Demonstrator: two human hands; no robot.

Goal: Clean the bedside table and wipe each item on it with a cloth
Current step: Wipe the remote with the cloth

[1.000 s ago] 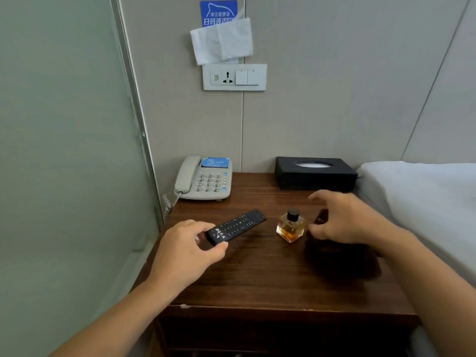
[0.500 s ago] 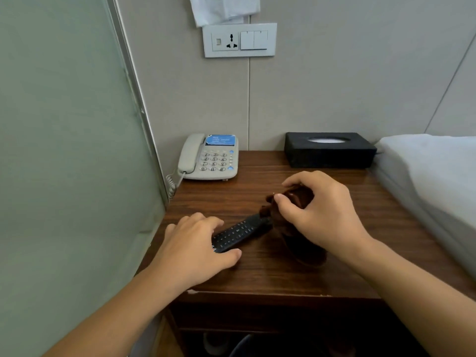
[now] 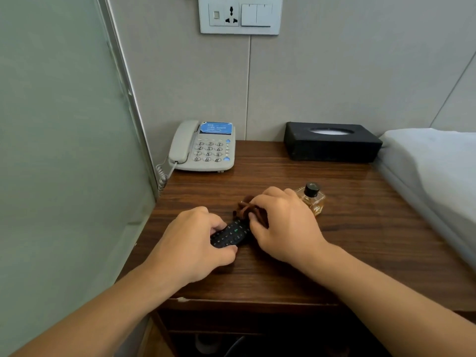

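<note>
Remote (image 3: 230, 234) lies flat on bedside table (image 3: 360, 240), near front edge. Long axis runs diagonal: near end toward your left hand (image 3: 192, 247), far end up and to the right, under your right hand (image 3: 286, 228).

L hand: fingers curled over the near end, thumb against the near long edge, so it grips and pins the remote to the wood. Only the middle stretch of keypad shows betw. the two hands.

R hand: fingers bunched round a dark brown cloth (image 3: 248, 211), clenched on it, cloth wad pressed onto the far end of the remote. Cloth sticks out past your fingertips (image 3: 253, 202) on the far-left side. How much cloth lies under the palm: can't tell.

Key relation: uncovered keypad lies toward you and to the left of the R fingers, along the remote's own axis. Judgement: wipe stroke should run down that diagonal, R hand toward L hand. L hand is the stop, so it prob. needs to shift or lift off for the near end to get wiped.

Perfume bottle (image 3: 311, 200) stands upright just behind and right of your R knuckles, very close; touching or not, can't tell. Risk (judgement): a back-swing of the R hand tips it.

Phone (image 3: 203, 146) and tissue box (image 3: 332, 141) sit at the back, well apart from both hands. Looks like an early stage of the task.
</note>
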